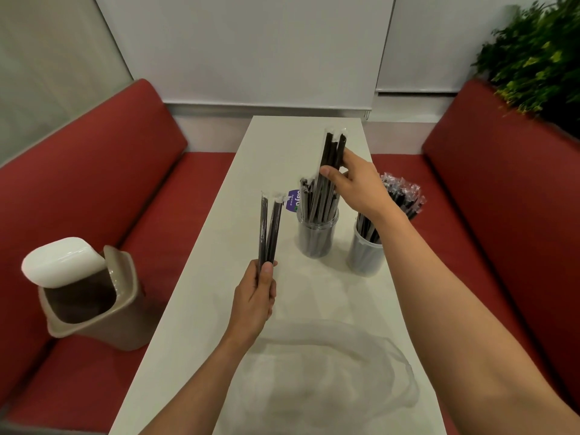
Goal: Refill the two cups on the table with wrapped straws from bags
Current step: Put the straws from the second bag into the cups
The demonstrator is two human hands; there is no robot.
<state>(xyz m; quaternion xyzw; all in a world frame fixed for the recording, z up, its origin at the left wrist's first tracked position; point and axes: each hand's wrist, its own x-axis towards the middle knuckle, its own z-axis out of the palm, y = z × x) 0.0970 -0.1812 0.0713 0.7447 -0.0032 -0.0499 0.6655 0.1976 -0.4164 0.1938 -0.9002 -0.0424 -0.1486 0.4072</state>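
Two clear cups stand on the white table. The left cup holds several black wrapped straws. The right cup is packed with more, and my right forearm partly hides it. My right hand is shut on a few wrapped straws, their lower ends reaching into the left cup. My left hand grips two or three wrapped straws upright, to the left of the cups. A clear, flattened plastic bag lies on the near part of the table.
Red bench seats run along both sides of the table. A beige bin with a white swing lid sits on the left bench. A purple label lies behind the left cup. A green plant stands at the back right.
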